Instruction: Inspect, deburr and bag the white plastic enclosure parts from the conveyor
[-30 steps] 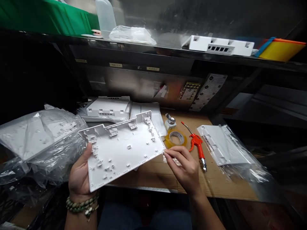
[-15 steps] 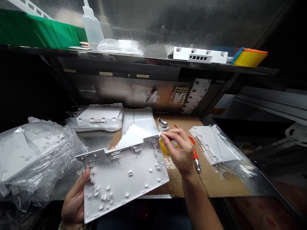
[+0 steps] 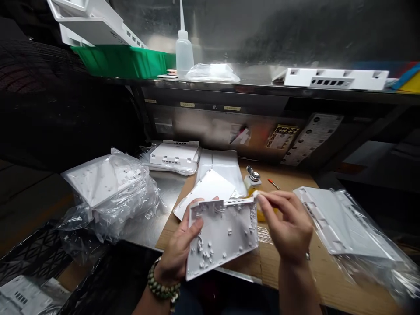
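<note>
My left hand (image 3: 179, 247) grips a white plastic housing panel (image 3: 226, 251) by its left edge, thumb on the inner face. Clips and small posts stud that inner face, which is turned towards me. At the panel's upper right corner, my right hand (image 3: 292, 225) pinches a small white wad (image 3: 256, 194); its material is unclear. Behind the held panel, another white panel (image 3: 213, 186) lies on cardboard (image 3: 272, 267). Just beyond my right fingers stands a small bottle with a metal flip lid (image 3: 254, 176), partly hidden.
Bagged white panels lie at left (image 3: 108, 179) and right (image 3: 348, 218), with a stack of housings (image 3: 175, 153) at the back. Overhead, a shelf (image 3: 256, 85) carries a green bin (image 3: 124, 61), a squeeze bottle (image 3: 184, 50) and a white housing (image 3: 334, 78). A black crate (image 3: 19, 249) sits low left.
The view has swung left, so the bench appears further right. The held panel has turned and shows narrower. My right hand stays pinched at its upper right corner.
</note>
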Demonstrator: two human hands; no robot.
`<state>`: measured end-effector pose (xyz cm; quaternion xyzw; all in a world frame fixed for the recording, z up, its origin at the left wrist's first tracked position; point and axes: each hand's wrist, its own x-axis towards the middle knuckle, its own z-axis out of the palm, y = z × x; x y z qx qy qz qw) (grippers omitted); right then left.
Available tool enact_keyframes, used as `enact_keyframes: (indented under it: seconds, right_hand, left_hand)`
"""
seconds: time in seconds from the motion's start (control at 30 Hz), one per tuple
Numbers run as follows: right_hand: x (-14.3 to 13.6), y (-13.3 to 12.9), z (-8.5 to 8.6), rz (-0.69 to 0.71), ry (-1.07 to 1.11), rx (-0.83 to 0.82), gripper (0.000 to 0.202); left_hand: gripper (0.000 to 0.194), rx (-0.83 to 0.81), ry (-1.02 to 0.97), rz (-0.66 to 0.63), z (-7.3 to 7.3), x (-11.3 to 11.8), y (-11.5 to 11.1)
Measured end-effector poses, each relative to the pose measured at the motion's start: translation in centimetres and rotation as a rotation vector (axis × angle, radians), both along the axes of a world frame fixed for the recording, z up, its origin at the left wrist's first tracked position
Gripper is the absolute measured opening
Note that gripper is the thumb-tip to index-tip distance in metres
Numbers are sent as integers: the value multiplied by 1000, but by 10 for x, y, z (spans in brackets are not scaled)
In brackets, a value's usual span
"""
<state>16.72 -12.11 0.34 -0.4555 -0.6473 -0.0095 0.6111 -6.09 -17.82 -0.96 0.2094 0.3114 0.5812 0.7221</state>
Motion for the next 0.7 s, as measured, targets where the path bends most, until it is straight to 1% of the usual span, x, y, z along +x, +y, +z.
enact_keyframes:
  seconds: [0.07,0.13,0.2,0.27,0.33,0.4,0.47,0.53,0.57,0.63,0.7]
  right_hand:
    - [-21,-17,16,91,-21,78,24]
    - [-39,-30,27,181,-30,117,32]
    - [-49,-35,33,263,-43,129,34]
    - [-51,-35,33,306,-64,122,33]
    - [-49,-33,30,274,-77,120,31]
    - [-48,-31,28,230,-75,115,29]
    - [-48,-31,27,242,-83,114,29]
    - [-44,-27,26,261,-116,117,28]
    - [-38,-23,24,239,-128,121,26]
    - [-18,-8,13,112,-107,112,18]
    - [10,16,-9,-77,-30,32,12]
  left_hand:
    - [53,42,-14,-34,5,15,-1]
    - [44,84,-31,-64,8,26,0]
    - [41,124,-27,-79,7,33,1]
    - [44,144,-15,-85,4,37,1]
    - [48,130,-2,-85,1,38,1]
    - [46,112,3,-90,-1,40,0]
    - [45,108,-7,-97,-2,41,-1]
    - [48,89,-40,-108,-5,40,-1]
    - [51,71,-57,-113,-7,37,-1]
    - [55,39,-74,-115,-13,23,-1]
    - [61,38,-81,-96,-20,-2,-1]
